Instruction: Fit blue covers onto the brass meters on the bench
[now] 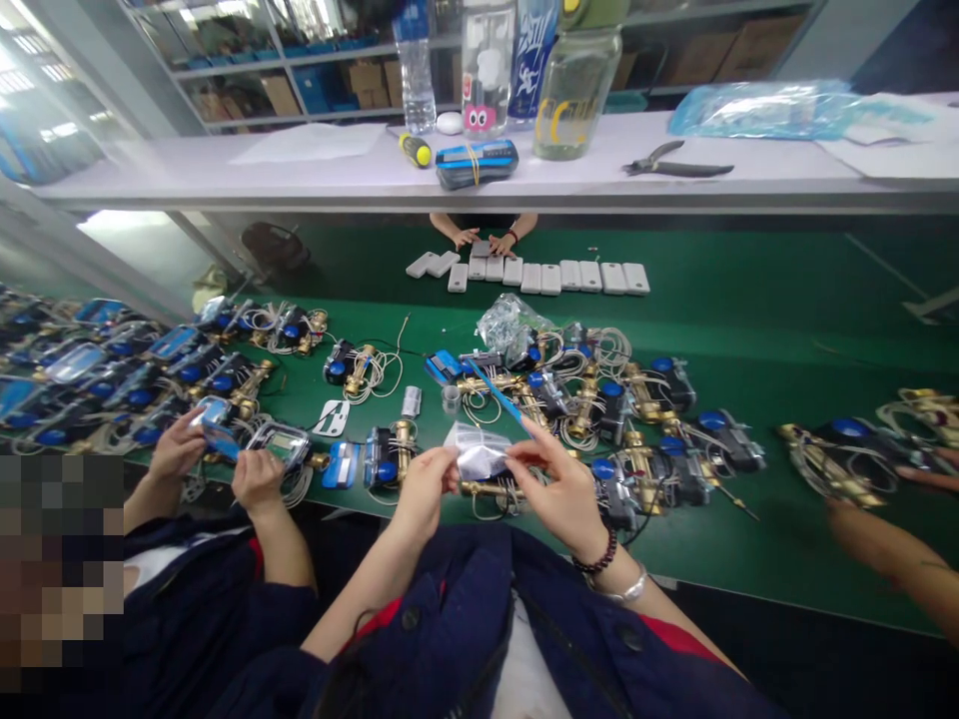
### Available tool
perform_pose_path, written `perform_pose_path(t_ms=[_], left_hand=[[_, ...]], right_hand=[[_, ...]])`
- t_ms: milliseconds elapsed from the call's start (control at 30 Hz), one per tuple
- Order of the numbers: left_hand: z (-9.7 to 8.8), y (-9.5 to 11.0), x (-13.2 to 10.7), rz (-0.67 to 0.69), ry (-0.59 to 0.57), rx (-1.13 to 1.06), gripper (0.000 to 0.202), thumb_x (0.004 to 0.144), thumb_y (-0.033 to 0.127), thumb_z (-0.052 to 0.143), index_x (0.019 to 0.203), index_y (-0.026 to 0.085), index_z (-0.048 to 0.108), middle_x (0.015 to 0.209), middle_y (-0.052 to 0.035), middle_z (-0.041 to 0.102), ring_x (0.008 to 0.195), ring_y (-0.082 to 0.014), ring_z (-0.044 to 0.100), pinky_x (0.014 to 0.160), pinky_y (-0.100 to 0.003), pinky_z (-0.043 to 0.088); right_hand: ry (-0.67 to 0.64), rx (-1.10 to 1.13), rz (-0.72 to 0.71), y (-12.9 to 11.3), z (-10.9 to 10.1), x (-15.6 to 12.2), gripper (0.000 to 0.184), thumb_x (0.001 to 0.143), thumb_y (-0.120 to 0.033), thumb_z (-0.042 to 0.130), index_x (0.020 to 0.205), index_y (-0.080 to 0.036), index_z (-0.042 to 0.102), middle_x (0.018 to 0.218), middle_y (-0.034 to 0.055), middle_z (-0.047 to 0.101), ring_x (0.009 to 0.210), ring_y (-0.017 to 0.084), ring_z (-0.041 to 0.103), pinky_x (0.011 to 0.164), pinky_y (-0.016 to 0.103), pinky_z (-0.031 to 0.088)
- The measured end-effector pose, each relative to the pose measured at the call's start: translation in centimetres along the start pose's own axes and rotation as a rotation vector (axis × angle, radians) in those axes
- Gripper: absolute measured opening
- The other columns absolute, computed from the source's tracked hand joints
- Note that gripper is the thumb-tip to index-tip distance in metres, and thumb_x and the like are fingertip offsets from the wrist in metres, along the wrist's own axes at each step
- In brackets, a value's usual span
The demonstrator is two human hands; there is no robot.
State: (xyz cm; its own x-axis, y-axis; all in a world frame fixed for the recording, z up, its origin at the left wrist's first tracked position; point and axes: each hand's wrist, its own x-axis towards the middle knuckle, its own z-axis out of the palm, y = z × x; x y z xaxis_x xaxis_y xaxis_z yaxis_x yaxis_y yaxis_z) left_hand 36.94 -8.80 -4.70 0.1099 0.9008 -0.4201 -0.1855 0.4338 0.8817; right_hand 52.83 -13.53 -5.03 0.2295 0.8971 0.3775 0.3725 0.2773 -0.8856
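Between both hands, above the green bench, is a whitish, shiny sheet of plastic film (pixel 479 454). My left hand (pixel 426 491) pinches its left edge, and my right hand (pixel 555 487) pinches the right edge. A thin blue strip (pixel 495 391) sticks out from the fingers of my right hand toward the upper left; what it belongs to I cannot make out. Behind and below the film lie brass valve fittings (pixel 490 489) with cables. Left of my left hand stands a meter (pixel 384 457) with a blue round part, beside a blue and white card (pixel 340 465).
A co-worker's hands (pixel 259 479) hold a blue-edged piece at left; another person's hands (pixel 861 519) are at right. Across the bench, hands (pixel 486 243) touch white cases (pixel 550 279). A shelf (pixel 337 185) overhead carries bottles (pixel 576 95) and pliers (pixel 678 165).
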Motion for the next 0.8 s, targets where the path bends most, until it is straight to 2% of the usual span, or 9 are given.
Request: perform_pose_path(t_ms=[100,167,267,400,500,567,667,800], left_hand=[[-0.1,-1.3,0.9,-0.132,-0.080,0.046,0.031,0.056,0.042,0.068,0.055,0.014,0.055,0.044,0.0061,0.044,0.040,-0.0048,0.036,0.042,-0.019,0.029],[0.2,-2.2,1.5,-0.171,-0.082,0.073,0.035,0.054,0.045,0.070,0.059,0.013,0.056,0.047,0.0058,0.046,0.041,-0.0049,0.038,0.043,-0.019,0.029],[0.8,-3.2,2.6,-0.215,-0.118,0.080,0.044,0.055,0.054,0.069,0.068,0.014,0.057,0.054,0.0036,0.052,0.046,-0.0071,0.045,0.046,-0.020,0.033],[1.8,-3.6,3.8,-0.415,-0.318,0.113,0.061,0.055,0.070,0.062,0.075,0.012,0.060,0.059,-0.0010,0.059,0.048,-0.0099,0.050,0.049,-0.023,0.036],[2.6,-3.5,4.8,-0.402,-0.321,0.105,0.064,0.053,0.074,0.060,0.069,0.013,0.059,0.053,0.0006,0.056,0.044,-0.0079,0.045,0.049,-0.022,0.033],[3.2,-3.5,5.6,-0.338,-0.318,0.129,0.058,0.050,0.070,0.065,0.061,0.014,0.054,0.045,0.0037,0.050,0.040,-0.0065,0.040,0.046,-0.020,0.028],[4.0,-3.2,6.8,-0.254,-0.345,0.206,0.048,0.046,0.054,0.076,0.052,0.016,0.047,0.036,0.0079,0.039,0.036,-0.0046,0.031,0.043,-0.020,0.020],[5.0,-2.6,7.6,-0.280,-0.368,0.167,0.037,0.049,0.040,0.076,0.055,0.017,0.049,0.036,0.0090,0.038,0.036,-0.0047,0.031,0.043,-0.019,0.021]], right_hand=[[0.061,-0.107,-0.004,1.3,-1.0,-1.0,0.038,0.080,-0.020,0.059,0.118,-0.024,0.057,0.085,0.0024,0.072,0.072,0.015,0.068,0.074,0.031,0.057],[0.090,-0.100,0.052,2.0,-1.4,-1.7,0.037,0.079,-0.022,0.060,0.115,-0.023,0.059,0.084,0.0028,0.072,0.070,0.016,0.068,0.074,0.032,0.057],[0.139,0.030,0.210,2.6,-1.6,-2.5,0.036,0.075,-0.024,0.063,0.111,-0.021,0.060,0.080,0.0029,0.071,0.070,0.016,0.067,0.071,0.032,0.057],[0.185,0.194,0.371,3.1,-1.7,-2.6,0.033,0.069,-0.027,0.067,0.100,-0.017,0.062,0.077,0.0049,0.070,0.068,0.017,0.066,0.064,0.030,0.057],[0.210,0.223,0.413,3.6,-1.9,-2.5,0.041,0.067,-0.027,0.068,0.105,-0.015,0.061,0.075,0.0055,0.070,0.066,0.018,0.066,0.062,0.030,0.057],[0.225,0.214,0.414,4.0,-2.0,-2.4,0.044,0.068,-0.027,0.066,0.110,-0.015,0.060,0.074,0.0055,0.070,0.066,0.018,0.066,0.062,0.030,0.057],[0.229,0.120,0.356,4.6,-2.2,-2.2,0.041,0.072,-0.025,0.062,0.112,-0.017,0.061,0.076,0.0049,0.071,0.067,0.018,0.066,0.064,0.029,0.056],[0.262,-0.067,0.216,4.8,-2.2,-2.0,0.035,0.077,-0.026,0.058,0.112,-0.023,0.063,0.082,0.0037,0.071,0.073,0.019,0.066,0.074,0.031,0.054]])
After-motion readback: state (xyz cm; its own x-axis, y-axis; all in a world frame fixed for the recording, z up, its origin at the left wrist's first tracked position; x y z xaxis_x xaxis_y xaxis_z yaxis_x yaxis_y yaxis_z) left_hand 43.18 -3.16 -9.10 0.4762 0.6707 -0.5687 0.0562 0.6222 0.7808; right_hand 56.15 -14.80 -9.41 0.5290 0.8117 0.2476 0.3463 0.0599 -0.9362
